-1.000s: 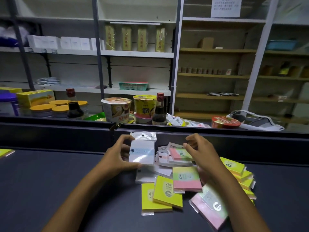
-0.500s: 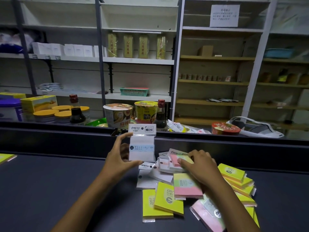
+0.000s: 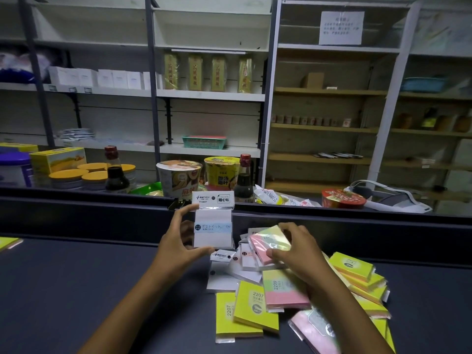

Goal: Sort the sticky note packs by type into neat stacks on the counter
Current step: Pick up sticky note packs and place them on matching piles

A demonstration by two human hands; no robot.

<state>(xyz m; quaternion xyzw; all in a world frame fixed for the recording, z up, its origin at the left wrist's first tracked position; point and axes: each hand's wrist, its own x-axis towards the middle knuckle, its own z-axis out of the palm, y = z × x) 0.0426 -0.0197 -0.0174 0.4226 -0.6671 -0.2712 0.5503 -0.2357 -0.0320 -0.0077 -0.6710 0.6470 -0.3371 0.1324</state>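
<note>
- A person's two bare forearms reach forward over a dark grey counter (image 3: 76,290); a raised black ledge runs along its far edge.
- The left hand (image 3: 178,241) holds a white sticky note pack (image 3: 213,226) upright above the counter, thumb under its bottom edge and fingertips on its top left corner. The pack sits in a clear sleeve with a white header card printed in black and a pale blue band across the middle.
- The right hand (image 3: 293,251) pinches a pink and pale yellow pack (image 3: 270,245) (wrapped in glossy film), tilted up off the heap, with fingers curled over its far edge and thumb on its near edge.
- Below that hand lies the loose heap: several more white packs (image 3: 237,267) overlapping one another, and a pink-and-green pack marked 2209 (image 3: 283,292) lying flat on top of others.
- Nearer the person, two yellow packs marked 2207 (image 3: 252,310) overlap, one partly covering the other.
- To the right, a leaning pile of yellow packs (image 3: 357,274) rests against the forearm's far side; a pink pack (image 3: 314,330) lies partly under the arm.
- One yellow pack (image 3: 9,244) lies apart at the counter's far left edge.
- Beyond the ledge stand two dark sauce bottles (image 3: 116,172), instant noodle cups (image 3: 180,177), orange-lidded tubs, and shelving holding white boxes and a green basket (image 3: 204,142).
</note>
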